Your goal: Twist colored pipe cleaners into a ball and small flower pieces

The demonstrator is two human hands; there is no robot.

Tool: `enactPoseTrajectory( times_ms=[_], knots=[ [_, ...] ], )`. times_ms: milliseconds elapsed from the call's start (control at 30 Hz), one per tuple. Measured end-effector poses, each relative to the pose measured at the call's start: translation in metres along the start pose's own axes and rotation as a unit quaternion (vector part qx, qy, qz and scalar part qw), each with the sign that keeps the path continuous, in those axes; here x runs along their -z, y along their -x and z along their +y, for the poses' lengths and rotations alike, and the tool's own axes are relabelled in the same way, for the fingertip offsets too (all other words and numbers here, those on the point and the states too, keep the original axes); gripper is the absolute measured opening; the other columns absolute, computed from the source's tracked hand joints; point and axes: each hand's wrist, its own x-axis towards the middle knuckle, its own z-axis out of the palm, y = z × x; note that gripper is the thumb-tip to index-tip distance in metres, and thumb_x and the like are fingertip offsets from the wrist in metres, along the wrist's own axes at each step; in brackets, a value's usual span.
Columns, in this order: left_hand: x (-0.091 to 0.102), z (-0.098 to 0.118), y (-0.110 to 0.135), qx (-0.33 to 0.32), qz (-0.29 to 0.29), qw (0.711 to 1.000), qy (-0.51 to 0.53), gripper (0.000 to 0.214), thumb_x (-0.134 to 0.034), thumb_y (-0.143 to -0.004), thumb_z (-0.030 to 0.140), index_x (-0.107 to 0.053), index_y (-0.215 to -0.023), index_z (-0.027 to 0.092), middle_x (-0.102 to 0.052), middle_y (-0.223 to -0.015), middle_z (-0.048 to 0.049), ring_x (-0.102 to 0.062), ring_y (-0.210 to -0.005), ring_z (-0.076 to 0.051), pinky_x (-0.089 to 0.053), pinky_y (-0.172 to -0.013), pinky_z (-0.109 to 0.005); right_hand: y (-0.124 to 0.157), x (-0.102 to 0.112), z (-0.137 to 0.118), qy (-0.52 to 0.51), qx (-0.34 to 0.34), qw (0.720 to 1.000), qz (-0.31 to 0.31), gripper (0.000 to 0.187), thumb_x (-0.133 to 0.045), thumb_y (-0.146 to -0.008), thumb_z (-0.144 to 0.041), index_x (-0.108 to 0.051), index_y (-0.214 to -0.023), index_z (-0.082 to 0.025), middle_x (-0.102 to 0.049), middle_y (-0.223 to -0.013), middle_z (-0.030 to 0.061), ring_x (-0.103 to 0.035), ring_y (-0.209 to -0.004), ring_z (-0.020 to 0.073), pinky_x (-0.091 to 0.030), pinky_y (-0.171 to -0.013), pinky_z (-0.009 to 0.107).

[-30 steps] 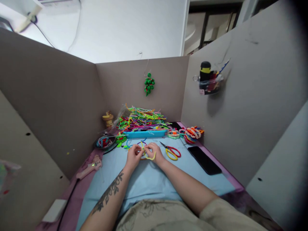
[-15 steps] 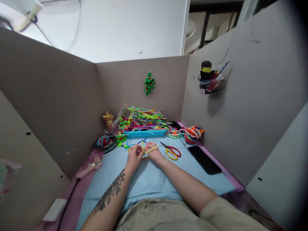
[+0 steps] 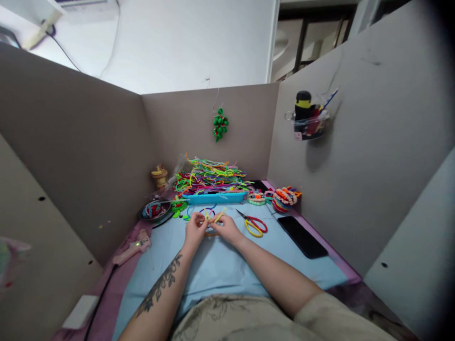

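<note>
My left hand (image 3: 195, 229) and my right hand (image 3: 227, 228) meet over the blue cloth (image 3: 220, 260), fingertips nearly touching. Both are closed in a pinch on a thin yellow cord (image 3: 220, 215), whose free end sticks up past my right fingers. Exactly how the cord runs between the fingertips is too small to make out. Blue, purple and orange cords (image 3: 212, 234) show behind and under the hands. To the right of my right hand lie scissors (image 3: 254, 225) with one red and one yellow handle, blades apart.
A blue tray (image 3: 216, 198) heaped with colourful cords stands at the back. A black phone (image 3: 302, 237) and knotted cord pieces (image 3: 282, 199) lie to the right. On the left are a pink glue gun (image 3: 133, 248) with its cable and a dark bowl (image 3: 154, 209). Grey partitions surround the table.
My right hand has turned and shifted slightly left and down, closing on my left hand. The yellow cord's free end, formerly lying across the right hand, now points upward.
</note>
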Motion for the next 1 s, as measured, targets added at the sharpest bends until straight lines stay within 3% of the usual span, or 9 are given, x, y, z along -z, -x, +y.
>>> enactPoseTrajectory(
  times_ms=[200, 400, 567, 800, 1000],
  knots=[
    [-0.002, -0.005, -0.002, 0.036, -0.032, 0.996, 0.071, 0.03, -0.065, -0.064, 0.032, -0.042, -0.079, 0.019, -0.057, -0.064, 0.003, -0.057, -0.055, -0.011, -0.04, -0.051, -0.02, 0.002, -0.003, 0.001, -0.015, -0.003, 0.999, -0.034, 0.013, -0.057, -0.073, -0.023, -0.067, -0.079, -0.017, -0.064, -0.082, 0.0041, -0.058, -0.081, 0.0164, -0.046, -0.075, 0.029],
    [0.0, -0.01, -0.001, -0.019, -0.022, 1.0, 0.008, 0.023, -0.058, -0.069, 0.029, -0.041, -0.08, 0.019, -0.052, -0.067, 0.003, -0.052, -0.055, -0.01, -0.038, -0.052, -0.021, -0.001, 0.001, 0.0, 0.047, -0.011, 0.997, 0.064, 0.011, -0.056, -0.071, -0.022, -0.059, -0.063, -0.017, -0.054, -0.07, 0.0011, -0.051, -0.067, 0.0132, -0.041, -0.06, 0.024],
    [-0.003, -0.006, 0.006, -0.078, -0.089, 0.99, -0.079, 0.017, -0.053, -0.07, 0.021, -0.044, -0.084, 0.02, -0.053, -0.072, 0.0003, -0.052, -0.06, -0.013, -0.038, -0.056, -0.024, -0.005, 0.011, 0.0, 0.056, 0.008, 0.992, 0.115, 0.01, -0.054, -0.071, -0.019, -0.057, -0.062, -0.017, -0.05, -0.074, 0.0013, -0.049, -0.071, 0.0138, -0.04, -0.066, 0.025],
    [-0.002, -0.003, 0.009, -0.069, -0.108, 0.988, -0.086, 0.017, -0.051, -0.074, 0.022, -0.04, -0.088, 0.02, -0.052, -0.072, 0.0016, -0.05, -0.057, -0.011, -0.037, -0.055, -0.023, -0.006, 0.015, 0.0, 0.113, 0.006, 0.991, 0.073, 0.007, -0.059, -0.07, -0.024, -0.064, -0.068, -0.019, -0.052, -0.096, 0.0045, -0.046, -0.098, 0.0193, -0.032, -0.09, 0.033],
    [-0.003, -0.006, 0.007, -0.045, -0.097, 0.993, -0.042, 0.026, -0.051, -0.075, 0.023, -0.036, -0.096, 0.02, -0.054, -0.073, 0.0015, -0.053, -0.059, -0.011, -0.038, -0.054, -0.022, -0.005, 0.018, 0.002, 0.151, 0.017, 0.988, 0.015, 0.011, -0.066, -0.065, -0.031, -0.067, -0.072, -0.023, -0.05, -0.11, 0.0047, -0.04, -0.108, 0.022, -0.029, -0.094, 0.036]
  ],
)
